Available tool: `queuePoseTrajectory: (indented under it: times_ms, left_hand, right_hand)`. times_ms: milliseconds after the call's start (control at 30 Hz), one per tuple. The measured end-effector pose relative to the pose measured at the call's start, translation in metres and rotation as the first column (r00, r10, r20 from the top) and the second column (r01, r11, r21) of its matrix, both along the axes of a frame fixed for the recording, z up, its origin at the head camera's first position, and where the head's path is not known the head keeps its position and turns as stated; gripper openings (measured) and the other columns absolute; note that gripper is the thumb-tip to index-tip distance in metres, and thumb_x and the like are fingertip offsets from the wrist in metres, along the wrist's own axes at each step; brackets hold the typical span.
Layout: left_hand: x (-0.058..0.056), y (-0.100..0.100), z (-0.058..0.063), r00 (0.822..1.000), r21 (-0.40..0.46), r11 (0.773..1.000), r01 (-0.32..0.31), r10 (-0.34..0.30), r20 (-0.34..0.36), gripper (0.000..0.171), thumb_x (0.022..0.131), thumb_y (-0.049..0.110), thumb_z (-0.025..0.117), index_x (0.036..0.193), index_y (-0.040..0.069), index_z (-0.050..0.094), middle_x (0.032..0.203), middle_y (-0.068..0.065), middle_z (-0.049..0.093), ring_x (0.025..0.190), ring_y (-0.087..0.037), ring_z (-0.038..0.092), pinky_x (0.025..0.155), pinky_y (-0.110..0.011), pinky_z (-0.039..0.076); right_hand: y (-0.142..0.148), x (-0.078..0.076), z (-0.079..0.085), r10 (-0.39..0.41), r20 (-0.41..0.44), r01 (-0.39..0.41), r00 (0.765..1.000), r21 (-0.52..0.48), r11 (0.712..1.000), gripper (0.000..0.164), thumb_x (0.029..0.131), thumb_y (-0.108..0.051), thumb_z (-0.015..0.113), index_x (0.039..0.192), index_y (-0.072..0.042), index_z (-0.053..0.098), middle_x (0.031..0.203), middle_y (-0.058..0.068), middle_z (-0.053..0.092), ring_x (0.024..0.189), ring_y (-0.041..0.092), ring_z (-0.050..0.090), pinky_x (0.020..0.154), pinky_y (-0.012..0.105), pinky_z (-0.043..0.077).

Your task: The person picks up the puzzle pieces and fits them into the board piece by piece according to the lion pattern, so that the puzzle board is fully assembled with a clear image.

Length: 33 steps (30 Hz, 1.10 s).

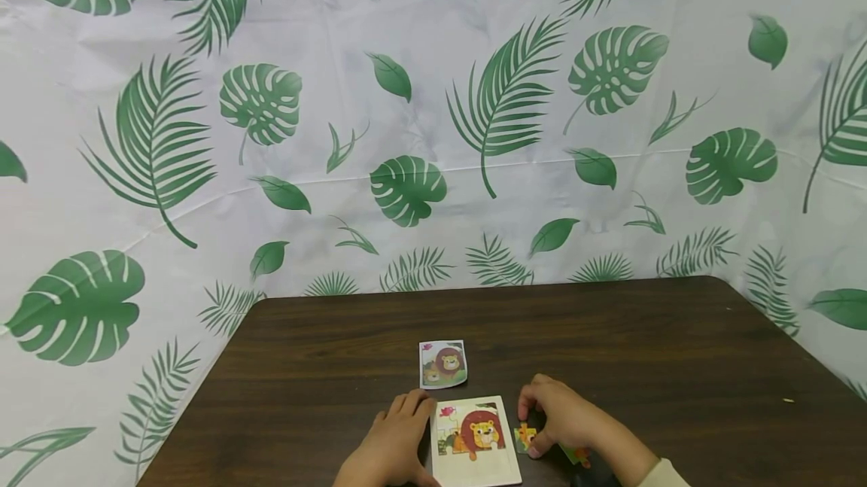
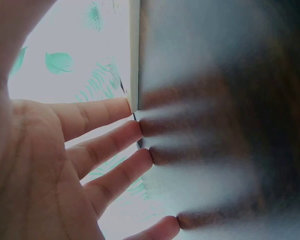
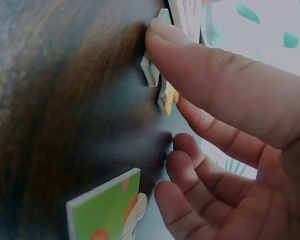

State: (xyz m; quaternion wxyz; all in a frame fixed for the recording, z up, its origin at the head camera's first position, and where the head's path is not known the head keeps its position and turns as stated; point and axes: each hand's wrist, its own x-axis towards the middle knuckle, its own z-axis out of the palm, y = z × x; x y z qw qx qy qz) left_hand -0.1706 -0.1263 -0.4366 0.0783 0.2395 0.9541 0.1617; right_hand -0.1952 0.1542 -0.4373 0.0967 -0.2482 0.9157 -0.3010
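Observation:
A pale puzzle board (image 1: 474, 473) lies on the table with lion pieces (image 1: 482, 433) set in its upper part; its lower part is bare. My left hand (image 1: 391, 442) rests at the board's left side. In the left wrist view, its fingertips touch the table and one finger meets the board's edge (image 2: 133, 55). To the right of the board, my right hand (image 1: 565, 419) pinches a puzzle piece (image 1: 523, 439) between thumb and index finger, low at the table. In the right wrist view, the thumb (image 3: 172, 37) partly covers small pieces (image 3: 167, 100).
Behind the board lies a small picture card (image 1: 443, 364) with lions on it. Another green and orange puzzle piece (image 3: 107, 210) lies under my right hand, partly hidden in the head view. A leaf-patterned cloth (image 1: 325, 231) hangs behind the dark wooden table (image 1: 576, 329).

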Motion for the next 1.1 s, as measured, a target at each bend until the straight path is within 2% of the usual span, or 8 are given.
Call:
queuePoseTrajectory:
  times_ms: [300,567,800,1100]
  left_hand:
    - [-0.0004,-0.0005,-0.0004,1.000,0.015,1.000,-0.007,0.007,0.013,0.104,0.052,0.051,0.084,0.135,0.006,0.042,0.136,-0.014,0.036,0.122,-0.035,0.034,0.087,-0.062,0.034]
    - [-0.0010,-0.0007,-0.0015,1.000,0.007,1.000,-0.008,0.008,0.026,0.103,0.053,0.051,0.083,0.136,0.006,0.041,0.137,-0.014,0.035,0.123,-0.036,0.033,0.087,-0.063,0.034]
    - [-0.0004,0.0001,-0.0009,1.000,0.006,1.000,-0.008,0.008,0.024,0.105,0.053,0.051,0.083,0.137,0.006,0.040,0.138,-0.014,0.034,0.124,-0.035,0.033,0.087,-0.063,0.034]
    - [-0.0002,-0.0003,0.0005,1.000,0.018,1.000,0.002,-0.002,0.007,0.106,0.052,0.052,0.083,0.137,0.006,0.040,0.138,-0.015,0.035,0.124,-0.035,0.033,0.086,-0.062,0.035]
  right_hand:
    - [-0.0018,-0.0005,-0.0008,0.013,-0.001,-0.013,1.000,-0.016,1.000,0.043,0.055,-0.013,0.086,0.081,-0.017,0.052,0.085,-0.002,0.045,0.081,0.018,0.045,0.069,0.034,0.042]
    - [-0.0023,-0.0004,-0.0030,0.058,0.059,-0.050,0.997,-0.126,0.991,0.045,0.057,-0.001,0.085,0.083,-0.011,0.048,0.085,-0.001,0.049,0.079,0.016,0.052,0.064,0.027,0.046]
    - [-0.0023,-0.0001,-0.0038,0.063,0.085,-0.046,0.994,-0.190,0.981,0.037,0.066,0.002,0.079,0.084,-0.010,0.049,0.081,-0.002,0.054,0.070,0.013,0.054,0.061,0.027,0.046]
    - [-0.0013,0.0022,0.0012,0.088,0.079,-0.066,0.993,-0.245,0.967,0.030,0.072,0.002,0.075,0.085,-0.008,0.050,0.080,0.001,0.053,0.065,0.011,0.054,0.058,0.026,0.048]
